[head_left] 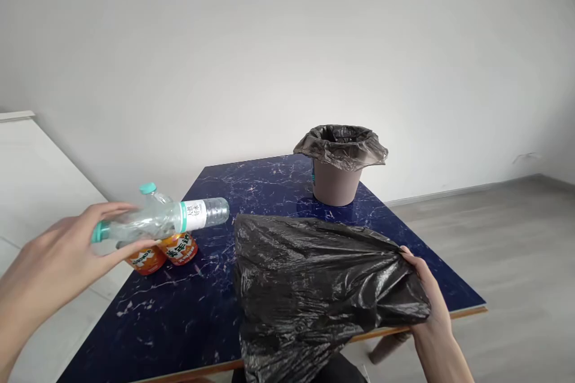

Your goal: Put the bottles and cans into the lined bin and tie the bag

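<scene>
My left hand (58, 257) grips a crumpled clear plastic water bottle (171, 218) with a teal cap and white label, holding it sideways above the left side of the dark blue marbled table (278, 185), its base pointing toward a black plastic bag (314, 287). My right hand (426, 299) pinches the bag's edge at the right, holding the bag up over the table's front edge. Behind the held bottle stand another clear bottle with a teal cap (150, 190) and two orange-labelled bottles (179, 248).
A brownish bin (336, 182) lined with a dark bag stands at the far side of the table. A white wall is behind, a grey wood floor lies to the right, and a white surface is at the left.
</scene>
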Demonstrator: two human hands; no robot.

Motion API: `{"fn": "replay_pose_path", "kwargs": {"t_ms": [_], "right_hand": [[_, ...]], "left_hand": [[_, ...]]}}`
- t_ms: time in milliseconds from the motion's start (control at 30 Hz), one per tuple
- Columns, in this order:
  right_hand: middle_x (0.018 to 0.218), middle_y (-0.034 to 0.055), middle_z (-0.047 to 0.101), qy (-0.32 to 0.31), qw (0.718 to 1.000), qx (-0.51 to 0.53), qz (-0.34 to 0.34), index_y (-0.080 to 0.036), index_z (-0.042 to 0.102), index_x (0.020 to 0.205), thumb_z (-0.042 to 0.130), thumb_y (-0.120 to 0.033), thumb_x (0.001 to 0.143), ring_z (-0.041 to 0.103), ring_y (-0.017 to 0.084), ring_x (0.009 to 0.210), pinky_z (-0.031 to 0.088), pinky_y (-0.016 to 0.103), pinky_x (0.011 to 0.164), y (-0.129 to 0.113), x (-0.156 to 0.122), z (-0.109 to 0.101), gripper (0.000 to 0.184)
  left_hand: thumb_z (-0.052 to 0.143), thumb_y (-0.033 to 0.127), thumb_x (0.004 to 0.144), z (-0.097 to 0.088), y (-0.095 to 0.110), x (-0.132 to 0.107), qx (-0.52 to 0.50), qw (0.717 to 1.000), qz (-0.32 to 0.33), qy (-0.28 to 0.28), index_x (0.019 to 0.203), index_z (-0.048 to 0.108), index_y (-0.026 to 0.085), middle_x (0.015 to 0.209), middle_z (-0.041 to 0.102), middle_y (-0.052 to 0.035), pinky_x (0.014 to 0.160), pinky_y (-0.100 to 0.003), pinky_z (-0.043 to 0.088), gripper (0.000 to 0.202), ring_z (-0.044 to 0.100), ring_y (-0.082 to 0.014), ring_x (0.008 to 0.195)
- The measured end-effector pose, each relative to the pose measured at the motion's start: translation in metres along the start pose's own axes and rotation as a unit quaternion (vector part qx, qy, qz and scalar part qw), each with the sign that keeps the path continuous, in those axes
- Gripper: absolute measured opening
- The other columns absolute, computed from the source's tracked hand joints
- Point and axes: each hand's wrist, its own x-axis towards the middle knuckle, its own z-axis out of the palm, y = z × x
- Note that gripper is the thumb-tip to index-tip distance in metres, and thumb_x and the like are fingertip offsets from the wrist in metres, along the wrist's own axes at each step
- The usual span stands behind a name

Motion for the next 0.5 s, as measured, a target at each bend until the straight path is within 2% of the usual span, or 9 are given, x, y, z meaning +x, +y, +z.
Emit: {"fn": "replay_pose_path", "kwargs": {"t_ms": [67, 167, 267, 367, 500], "right_hand": [[0.096, -0.0059, 0.078, 0.005, 1.000, 0.000, 0.002, -0.029, 0.079, 0.109, 0.084, -0.026, 0.071, 0.072, 0.016, 0.074, 0.062, 0.023, 0.062, 0.000, -0.002, 0.001, 0.039], [0.095, -0.0060, 0.078, 0.016, 1.000, -0.002, 0.007, -0.029, 0.080, 0.108, 0.084, -0.025, 0.071, 0.072, 0.015, 0.074, 0.062, 0.022, 0.062, -0.001, -0.003, 0.002, 0.038], [0.099, -0.0067, 0.079, 0.027, 1.000, -0.014, 0.005, -0.029, 0.081, 0.109, 0.084, -0.026, 0.072, 0.072, 0.014, 0.077, 0.062, 0.021, 0.063, -0.001, -0.001, 0.001, 0.037], [0.104, -0.0069, 0.079, 0.029, 0.999, -0.028, -0.003, -0.030, 0.081, 0.113, 0.084, -0.028, 0.074, 0.072, 0.014, 0.082, 0.062, 0.021, 0.067, 0.001, 0.002, -0.003, 0.039], [0.107, -0.0080, 0.080, 0.012, 0.999, -0.040, -0.012, -0.031, 0.080, 0.114, 0.086, -0.031, 0.075, 0.073, 0.014, 0.085, 0.061, 0.021, 0.069, 0.003, 0.007, -0.008, 0.040]], "left_hand": [[0.040, 0.074, 0.092, -0.002, 0.013, 0.017, 0.019, 1.000, 0.011, -0.022, 0.132, 0.056, 0.030, 0.122, 0.079, -0.0043, 0.079, -0.040, 0.056, 0.062, 0.076, -0.0332, 0.100], [0.047, 0.068, 0.094, 0.003, 0.031, 0.047, 0.052, 0.994, 0.064, -0.065, 0.133, 0.059, 0.021, 0.125, 0.078, -0.0121, 0.083, -0.041, 0.054, 0.062, 0.074, -0.0368, 0.105], [0.059, 0.057, 0.098, 0.014, 0.041, 0.077, 0.077, 0.981, 0.127, -0.123, 0.134, 0.060, 0.019, 0.126, 0.078, -0.0125, 0.088, -0.042, 0.051, 0.053, 0.074, -0.0366, 0.106], [0.069, 0.043, 0.096, 0.022, 0.045, 0.101, 0.102, 0.966, 0.185, -0.147, 0.131, 0.061, 0.015, 0.131, 0.076, -0.0142, 0.094, -0.044, 0.048, 0.045, 0.073, -0.0362, 0.109], [0.074, 0.032, 0.092, 0.029, 0.049, 0.118, 0.105, 0.960, 0.205, -0.158, 0.132, 0.062, 0.015, 0.136, 0.074, -0.0150, 0.100, -0.044, 0.046, 0.045, 0.070, -0.0355, 0.118]]}}
